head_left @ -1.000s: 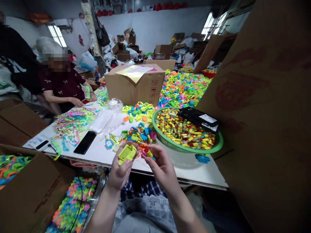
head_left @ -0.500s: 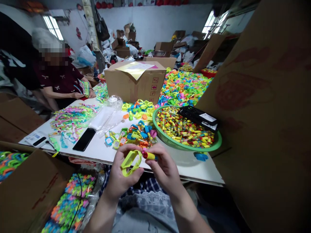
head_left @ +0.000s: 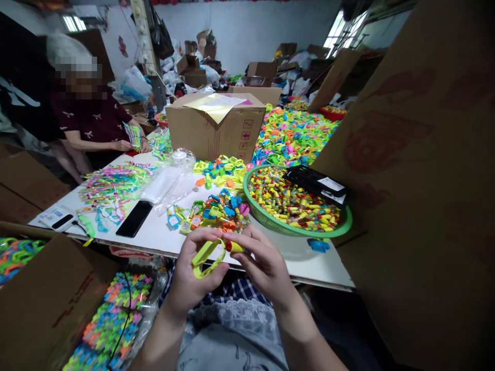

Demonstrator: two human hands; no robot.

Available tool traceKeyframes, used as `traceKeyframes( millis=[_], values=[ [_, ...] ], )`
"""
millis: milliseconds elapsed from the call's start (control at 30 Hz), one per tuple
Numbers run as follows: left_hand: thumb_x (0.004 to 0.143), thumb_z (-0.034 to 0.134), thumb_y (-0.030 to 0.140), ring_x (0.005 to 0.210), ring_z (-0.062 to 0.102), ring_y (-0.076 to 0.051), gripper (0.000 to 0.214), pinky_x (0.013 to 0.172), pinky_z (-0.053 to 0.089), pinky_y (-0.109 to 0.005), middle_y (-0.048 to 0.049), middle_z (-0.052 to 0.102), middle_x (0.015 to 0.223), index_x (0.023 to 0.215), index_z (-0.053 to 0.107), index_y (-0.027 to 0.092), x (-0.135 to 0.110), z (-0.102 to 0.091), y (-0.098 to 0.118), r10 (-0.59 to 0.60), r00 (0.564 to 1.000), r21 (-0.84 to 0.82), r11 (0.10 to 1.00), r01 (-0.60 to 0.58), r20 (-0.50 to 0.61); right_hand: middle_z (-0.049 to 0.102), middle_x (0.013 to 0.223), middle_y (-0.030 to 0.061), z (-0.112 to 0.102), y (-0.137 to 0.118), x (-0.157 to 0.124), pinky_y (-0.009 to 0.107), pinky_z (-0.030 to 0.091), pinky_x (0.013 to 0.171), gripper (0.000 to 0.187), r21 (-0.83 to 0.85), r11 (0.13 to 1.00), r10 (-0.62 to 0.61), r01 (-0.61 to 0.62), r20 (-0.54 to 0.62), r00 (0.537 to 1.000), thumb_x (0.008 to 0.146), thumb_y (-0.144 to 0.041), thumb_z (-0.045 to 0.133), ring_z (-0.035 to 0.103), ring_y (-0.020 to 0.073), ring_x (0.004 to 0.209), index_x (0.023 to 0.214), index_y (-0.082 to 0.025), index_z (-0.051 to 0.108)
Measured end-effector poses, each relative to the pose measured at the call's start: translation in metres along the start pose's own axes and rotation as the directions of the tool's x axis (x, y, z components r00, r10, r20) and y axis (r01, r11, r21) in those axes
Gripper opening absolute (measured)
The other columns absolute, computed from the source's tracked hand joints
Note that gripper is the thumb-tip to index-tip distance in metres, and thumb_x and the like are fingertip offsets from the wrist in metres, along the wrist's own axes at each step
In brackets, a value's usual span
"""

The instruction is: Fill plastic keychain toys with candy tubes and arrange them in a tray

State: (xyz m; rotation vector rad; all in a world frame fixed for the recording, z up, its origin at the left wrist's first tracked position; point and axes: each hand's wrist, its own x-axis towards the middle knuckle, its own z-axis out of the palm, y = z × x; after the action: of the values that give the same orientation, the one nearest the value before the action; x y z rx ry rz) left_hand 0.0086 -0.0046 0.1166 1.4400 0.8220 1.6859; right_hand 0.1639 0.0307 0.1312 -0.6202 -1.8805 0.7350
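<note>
My left hand (head_left: 190,275) grips a yellow-green plastic toy watch band (head_left: 204,257), its loop standing open toward me. In my right hand (head_left: 266,260), thumb and fingers pinch a small yellow piece with a red end (head_left: 234,247). That red end meets the band's upper right side, though the fingers hide whether it is inside. Just beyond my hands lies a pile of coloured toy watch parts (head_left: 209,212). To the right, a green basket (head_left: 257,210) holds many similar red and yellow pieces, with a black tray (head_left: 315,185) resting on its rim.
A black phone (head_left: 134,219) and colourful strips (head_left: 112,188) lie on the white table (head_left: 154,241). Behind stands a cardboard box (head_left: 211,131). A co-worker (head_left: 96,121) sits at the far left. Cardboard (head_left: 406,180) rises close on my right; an open box (head_left: 42,304) stands lower left.
My right hand has moved slightly left, bringing the yellow piece's red end against the band. The right fingers now stretch over the piece. My left hand keeps its hold.
</note>
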Motion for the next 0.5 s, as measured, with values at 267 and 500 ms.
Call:
traceKeyframes(
  millis=[267,500],
  values=[
    [0.076,0.065,0.01,0.098,0.056,-0.017,0.032,0.085,0.048,-0.027,-0.0031,0.058,0.101,0.102,0.054,0.025,-0.004,-0.003,0.003,0.093,0.995,0.181,0.979,-0.096,0.02,0.046,0.074,0.0012,-0.01,-0.009,0.001,0.028,0.041,0.059,0.034,0.016,1.0,0.016,-0.018,0.093,0.996,0.092,-0.034,0.051,0.045,0.0151,0.067,0.125,-0.034,0.059],
    [0.073,0.065,0.006,0.097,0.057,-0.017,0.039,0.083,0.05,-0.029,-0.0042,0.059,0.103,0.105,0.054,0.025,-0.009,-0.005,0.008,0.205,0.976,0.254,0.942,-0.218,0.078,0.05,0.069,0.0007,-0.012,-0.026,0.0,0.027,0.041,0.056,0.025,0.214,0.957,0.194,-0.198,0.04,0.98,0.086,-0.04,0.059,0.046,0.0139,0.064,0.106,-0.029,0.069]
  ],
)
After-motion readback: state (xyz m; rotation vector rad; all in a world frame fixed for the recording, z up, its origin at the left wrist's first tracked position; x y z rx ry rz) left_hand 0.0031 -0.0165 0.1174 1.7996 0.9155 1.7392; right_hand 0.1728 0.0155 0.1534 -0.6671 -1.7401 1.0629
